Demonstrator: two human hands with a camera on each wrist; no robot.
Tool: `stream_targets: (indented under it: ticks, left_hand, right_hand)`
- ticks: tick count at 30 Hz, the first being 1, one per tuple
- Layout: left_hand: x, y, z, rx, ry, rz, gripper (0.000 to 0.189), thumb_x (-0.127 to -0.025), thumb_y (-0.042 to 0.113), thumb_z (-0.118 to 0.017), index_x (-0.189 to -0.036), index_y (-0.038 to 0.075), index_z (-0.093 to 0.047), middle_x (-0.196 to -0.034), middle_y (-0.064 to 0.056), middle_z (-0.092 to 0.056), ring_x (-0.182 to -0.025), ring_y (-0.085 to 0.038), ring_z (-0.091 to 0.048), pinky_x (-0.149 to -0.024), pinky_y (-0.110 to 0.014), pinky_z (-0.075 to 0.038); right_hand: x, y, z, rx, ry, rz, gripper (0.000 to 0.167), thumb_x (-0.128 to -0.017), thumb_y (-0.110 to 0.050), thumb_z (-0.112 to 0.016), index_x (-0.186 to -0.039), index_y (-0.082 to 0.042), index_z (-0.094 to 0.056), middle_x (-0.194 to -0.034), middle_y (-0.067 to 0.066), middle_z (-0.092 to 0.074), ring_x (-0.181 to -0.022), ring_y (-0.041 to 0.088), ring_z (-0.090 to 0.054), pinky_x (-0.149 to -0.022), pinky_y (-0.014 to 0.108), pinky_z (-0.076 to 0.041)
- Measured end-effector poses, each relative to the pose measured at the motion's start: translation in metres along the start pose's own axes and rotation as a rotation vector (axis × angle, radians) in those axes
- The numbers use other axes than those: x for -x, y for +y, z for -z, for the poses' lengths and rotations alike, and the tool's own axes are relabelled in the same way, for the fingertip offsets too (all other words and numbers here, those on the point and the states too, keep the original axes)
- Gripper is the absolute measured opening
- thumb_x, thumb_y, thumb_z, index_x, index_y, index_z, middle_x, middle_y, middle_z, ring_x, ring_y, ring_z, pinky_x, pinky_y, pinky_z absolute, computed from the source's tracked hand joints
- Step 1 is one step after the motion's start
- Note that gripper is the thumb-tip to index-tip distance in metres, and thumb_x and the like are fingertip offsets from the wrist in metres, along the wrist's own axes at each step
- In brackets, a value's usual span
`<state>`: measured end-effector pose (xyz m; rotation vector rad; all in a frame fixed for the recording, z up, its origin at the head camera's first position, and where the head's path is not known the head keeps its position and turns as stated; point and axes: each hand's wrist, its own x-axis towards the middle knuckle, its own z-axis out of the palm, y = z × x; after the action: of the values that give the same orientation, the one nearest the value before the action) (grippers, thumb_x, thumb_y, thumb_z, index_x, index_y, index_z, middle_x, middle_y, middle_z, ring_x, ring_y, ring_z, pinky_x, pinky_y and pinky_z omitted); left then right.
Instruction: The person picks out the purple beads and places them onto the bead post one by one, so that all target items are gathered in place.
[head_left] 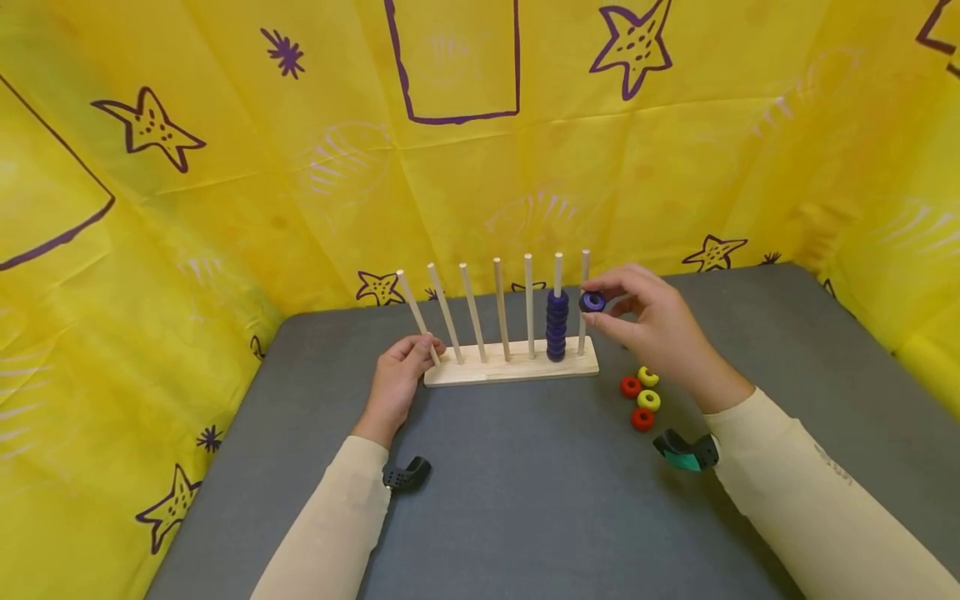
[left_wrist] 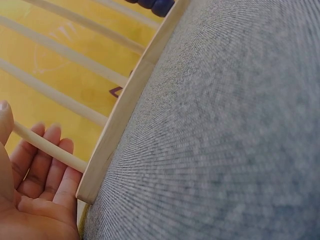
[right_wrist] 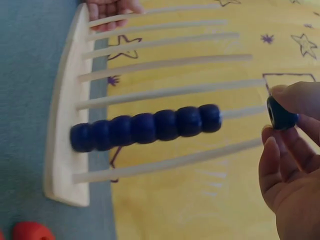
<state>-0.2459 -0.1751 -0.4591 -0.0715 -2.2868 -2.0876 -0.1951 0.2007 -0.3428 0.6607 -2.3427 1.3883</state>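
Note:
A wooden stand [head_left: 510,372] with several upright pegs sits on the table. At its left end my left hand [head_left: 401,375] holds the leftmost peg [left_wrist: 47,146] low down, thumb on one side and fingers behind. My right hand [head_left: 660,325] pinches a dark blue ring [head_left: 592,302] between thumb and fingers. That ring is beside the upper part of the rightmost peg [right_wrist: 200,157], near the tip of the second peg from the right in the right wrist view. A stack of dark blue rings [head_left: 557,327] fills the lower part of that second peg.
Loose red rings [head_left: 642,419] and yellow rings [head_left: 648,401] lie on the grey table [head_left: 480,500], right of the stand, below my right hand. A yellow patterned cloth [head_left: 480,183] hangs behind the table and on both sides.

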Motion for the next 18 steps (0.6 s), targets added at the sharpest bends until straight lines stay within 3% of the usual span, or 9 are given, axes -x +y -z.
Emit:
stream_targets:
  ticks: [10, 18]
  left_hand:
    - [0.0, -0.002, 0.001, 0.012, -0.001, 0.002, 0.04, -0.113, 0.034, -0.066, -0.118, -0.004, -0.074, -0.119, -0.021, -0.074, -0.12, -0.029, -0.069, -0.109, -0.039, -0.054]
    - [0.0, -0.002, 0.0, 0.021, -0.004, -0.007, 0.041, -0.112, 0.035, -0.067, -0.119, -0.005, -0.074, -0.119, -0.021, -0.074, -0.119, -0.029, -0.069, -0.11, -0.04, -0.053]
  right_hand:
    - [-0.028, -0.017, 0.001, -0.009, 0.007, 0.019, 0.029, -0.097, 0.003, -0.082, -0.125, 0.001, -0.074, -0.121, 0.009, -0.067, -0.106, 0.021, -0.061, -0.089, 0.02, -0.055]
    - [-0.045, -0.025, 0.0, -0.016, 0.031, 0.035, 0.03, -0.095, 0.007, -0.082, -0.123, 0.002, -0.076, -0.119, 0.012, -0.066, -0.104, 0.022, -0.061, -0.088, 0.018, -0.055]
